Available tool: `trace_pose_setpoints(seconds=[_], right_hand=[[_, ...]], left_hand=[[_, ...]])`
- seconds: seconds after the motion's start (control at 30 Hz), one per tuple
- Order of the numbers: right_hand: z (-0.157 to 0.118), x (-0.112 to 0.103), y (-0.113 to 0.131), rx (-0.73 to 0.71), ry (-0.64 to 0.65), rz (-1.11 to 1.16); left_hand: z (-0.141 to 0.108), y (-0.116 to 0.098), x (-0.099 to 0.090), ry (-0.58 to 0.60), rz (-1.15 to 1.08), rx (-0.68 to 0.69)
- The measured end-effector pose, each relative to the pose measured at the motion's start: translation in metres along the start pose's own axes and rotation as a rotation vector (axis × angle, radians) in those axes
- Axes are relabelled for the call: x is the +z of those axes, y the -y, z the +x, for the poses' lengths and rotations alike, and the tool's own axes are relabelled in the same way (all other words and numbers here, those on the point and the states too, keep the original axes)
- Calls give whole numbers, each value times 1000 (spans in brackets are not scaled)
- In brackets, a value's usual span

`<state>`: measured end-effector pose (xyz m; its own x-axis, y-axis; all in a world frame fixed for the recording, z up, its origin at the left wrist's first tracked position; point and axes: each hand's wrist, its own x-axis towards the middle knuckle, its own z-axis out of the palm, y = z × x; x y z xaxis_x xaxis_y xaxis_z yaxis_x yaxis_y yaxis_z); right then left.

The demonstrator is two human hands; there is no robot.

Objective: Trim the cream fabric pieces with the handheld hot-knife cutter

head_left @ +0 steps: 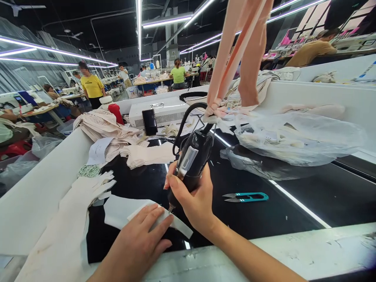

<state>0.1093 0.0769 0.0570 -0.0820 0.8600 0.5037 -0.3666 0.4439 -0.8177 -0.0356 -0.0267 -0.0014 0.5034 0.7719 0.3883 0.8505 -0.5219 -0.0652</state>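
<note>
My right hand (194,196) wraps round a black corded hand tool (192,160) with a metal plate on its side. The tool tilts, its narrow metal tip pointing down onto a pale curved fabric piece (117,209) on the black tabletop. Flat on that fabric, fingers stretched and slightly spread, lies my left hand (143,235), close beside the tip. A tied bundle of pink fabric strips (217,105) hangs at the tool's cord end. Teal-handled thread snips (246,197) lie to the right of my right hand.
Stacked cream fabric pieces (73,211) line the left side, near green rubber bands (89,170). A phone (149,122) leans against a white vented box (167,111) behind. Clear plastic bags (299,137) lie at the right. Low white walls edge the table; several people work beyond.
</note>
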Motion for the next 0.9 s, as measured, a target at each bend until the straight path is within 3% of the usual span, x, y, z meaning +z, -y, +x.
trace_pose_setpoints(seconds=[0.3,0.9], right_hand=[[-13,-1,4,-13,12,48],[0,12,-3,18,-11,51]], left_hand=[[-10,-5,-6,53,22,-35],[-11,-7,-1,-14,-15,-70]])
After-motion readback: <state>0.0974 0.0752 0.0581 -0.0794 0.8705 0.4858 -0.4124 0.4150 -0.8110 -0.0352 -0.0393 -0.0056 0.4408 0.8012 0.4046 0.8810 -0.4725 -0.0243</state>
